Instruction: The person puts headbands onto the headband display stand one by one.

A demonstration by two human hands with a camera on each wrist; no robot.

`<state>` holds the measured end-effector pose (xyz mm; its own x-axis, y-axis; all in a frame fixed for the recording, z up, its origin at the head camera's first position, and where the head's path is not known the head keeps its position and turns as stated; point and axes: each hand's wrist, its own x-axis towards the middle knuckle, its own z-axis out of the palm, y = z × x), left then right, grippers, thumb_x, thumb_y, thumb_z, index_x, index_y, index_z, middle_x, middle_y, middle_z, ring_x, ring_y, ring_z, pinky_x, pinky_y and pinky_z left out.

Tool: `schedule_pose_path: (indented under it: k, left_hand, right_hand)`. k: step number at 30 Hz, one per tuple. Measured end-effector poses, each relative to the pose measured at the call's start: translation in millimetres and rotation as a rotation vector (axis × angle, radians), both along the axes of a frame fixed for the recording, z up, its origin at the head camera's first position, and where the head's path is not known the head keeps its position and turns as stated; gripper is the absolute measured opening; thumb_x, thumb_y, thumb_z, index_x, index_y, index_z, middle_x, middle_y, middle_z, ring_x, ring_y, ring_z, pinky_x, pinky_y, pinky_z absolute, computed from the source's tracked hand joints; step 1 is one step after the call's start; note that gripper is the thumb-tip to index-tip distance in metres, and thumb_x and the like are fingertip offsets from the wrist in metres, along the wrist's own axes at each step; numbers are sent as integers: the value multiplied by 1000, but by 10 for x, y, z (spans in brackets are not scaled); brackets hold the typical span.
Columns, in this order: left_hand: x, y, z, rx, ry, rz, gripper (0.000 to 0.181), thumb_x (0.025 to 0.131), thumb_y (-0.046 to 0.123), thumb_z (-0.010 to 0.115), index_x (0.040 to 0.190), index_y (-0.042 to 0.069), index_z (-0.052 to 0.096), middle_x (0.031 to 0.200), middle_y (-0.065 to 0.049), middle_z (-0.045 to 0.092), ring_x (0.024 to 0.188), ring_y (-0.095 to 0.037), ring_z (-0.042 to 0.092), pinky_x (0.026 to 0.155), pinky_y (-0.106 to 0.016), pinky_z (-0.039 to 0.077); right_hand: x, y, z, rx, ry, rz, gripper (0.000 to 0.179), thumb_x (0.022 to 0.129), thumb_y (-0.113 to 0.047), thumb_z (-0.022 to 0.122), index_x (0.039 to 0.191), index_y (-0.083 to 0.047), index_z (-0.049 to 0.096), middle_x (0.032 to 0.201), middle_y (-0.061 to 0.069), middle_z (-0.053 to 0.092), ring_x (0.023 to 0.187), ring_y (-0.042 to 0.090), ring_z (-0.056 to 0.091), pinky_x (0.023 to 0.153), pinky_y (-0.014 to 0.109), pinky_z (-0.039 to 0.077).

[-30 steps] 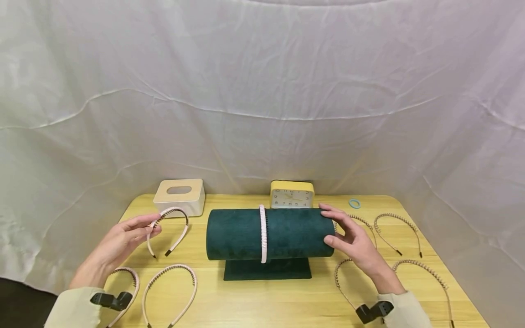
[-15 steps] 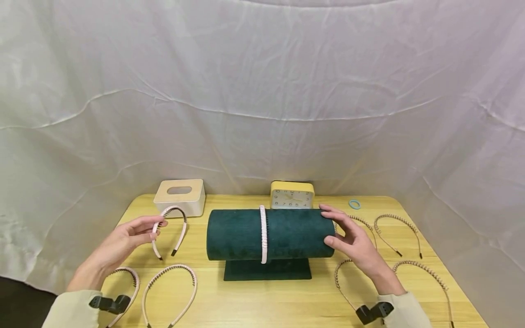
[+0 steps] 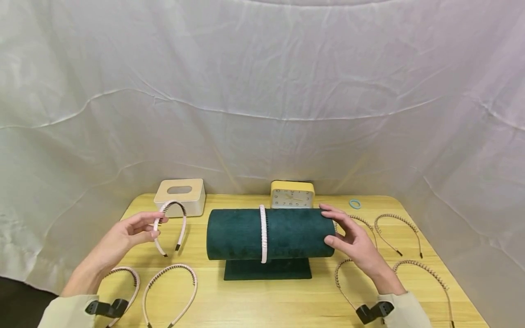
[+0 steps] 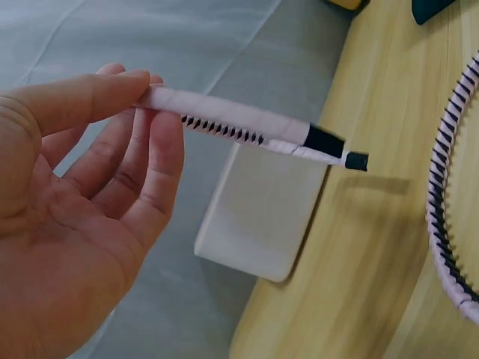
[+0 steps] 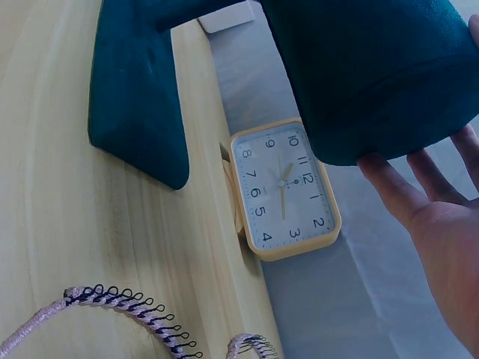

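Observation:
My left hand (image 3: 123,239) pinches a pale pink headband (image 3: 180,228) by one side, between thumb and fingertips. In the left wrist view that headband (image 4: 232,112) shows dark inner teeth and two black end tips pointing away from the palm. At the centre of the table stands a dark green velvet roll stand (image 3: 234,234). One pale pink headband (image 3: 263,234) sits around the roll's middle. My right hand (image 3: 354,243) rests with spread fingers against the roll's right end. In the right wrist view, fingertips touch the edge of the roll (image 5: 382,82).
Two pink headbands (image 3: 194,282) lie at the table's front left. Several thinner headbands with looped edges (image 3: 434,271) lie on the right. A tissue box (image 3: 197,202), a yellow clock (image 3: 292,186) and a blue ring (image 3: 354,204) are along the back of the wooden table (image 3: 254,305).
The headband in my left hand has turned so its free side and tips swing to the right and slightly up. My right hand has stayed on the roll.

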<state>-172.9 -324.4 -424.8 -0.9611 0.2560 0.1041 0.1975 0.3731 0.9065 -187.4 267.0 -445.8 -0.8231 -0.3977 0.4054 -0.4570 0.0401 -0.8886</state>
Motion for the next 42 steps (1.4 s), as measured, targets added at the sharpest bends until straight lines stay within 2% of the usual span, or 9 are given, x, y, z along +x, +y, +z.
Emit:
schedule_pose_path:
  k: [4, 8, 11, 21, 27, 35, 39, 42]
  left_hand:
    - [58, 80, 77, -17, 42, -15, 50, 106, 11, 70, 155, 10, 58, 138, 12, 72, 112, -4, 71, 90, -21, 59]
    - [102, 178, 141, -44, 75, -16, 47, 105, 9, 72, 150, 8, 61, 133, 9, 73, 104, -7, 72, 87, -24, 61]
    - [126, 257, 193, -47, 83, -15, 45, 104, 8, 73, 147, 8, 63, 128, 12, 73, 102, -7, 73, 87, -24, 61]
    - [184, 465, 323, -30, 100, -5, 41, 103, 12, 76, 142, 7, 66, 125, 10, 77, 103, -11, 77, 88, -24, 62]
    - [255, 607, 370, 15, 135, -55, 41, 102, 6, 75, 142, 8, 66, 127, 10, 77, 103, -12, 75, 87, -25, 63]
    - [306, 798, 420, 22, 199, -113, 63, 101, 0, 74, 159, 10, 53, 121, 6, 74, 100, -13, 74, 86, -25, 64]
    - [332, 890, 402, -4, 212, -107, 76, 100, 2, 76, 168, 16, 43, 122, 3, 76, 98, -12, 75, 86, -25, 64]
    - [353, 962, 383, -26, 214, -95, 79, 100, 4, 77, 169, 19, 42, 122, -2, 77, 98, -11, 75, 86, -25, 65]
  right_hand:
    - [-14, -3, 11, 0, -1, 11, 57, 101, 15, 63, 156, 2, 49, 175, 8, 38, 154, 9, 46, 108, 26, 57]
    - [-26, -5, 15, -4, 5, 16, 57, 101, 15, 63, 156, 2, 50, 175, 7, 39, 154, 9, 47, 107, 25, 57]
    - [-33, -2, 12, -2, 8, 11, 57, 102, 15, 62, 156, 3, 50, 174, 7, 39, 154, 9, 47, 107, 25, 58]
    - [-20, 5, -4, 13, 2, -2, 56, 102, 13, 63, 156, 4, 49, 175, 7, 38, 153, 6, 47, 106, 25, 58]
    - [4, 14, -42, 1, 0, 5, 56, 102, 14, 62, 156, 4, 49, 174, 5, 39, 153, 5, 47, 106, 25, 58]
    - [17, -11, -12, 2, -10, -7, 56, 101, 14, 63, 155, 2, 50, 174, 2, 40, 153, 3, 47, 104, 25, 59]
    - [2, -7, -8, -5, -5, 3, 57, 101, 14, 63, 155, 2, 50, 175, 5, 39, 153, 5, 46, 105, 25, 58]
    - [-2, -3, -11, -11, 5, 10, 57, 101, 15, 63, 155, 4, 50, 175, 6, 39, 154, 5, 46, 105, 24, 58]
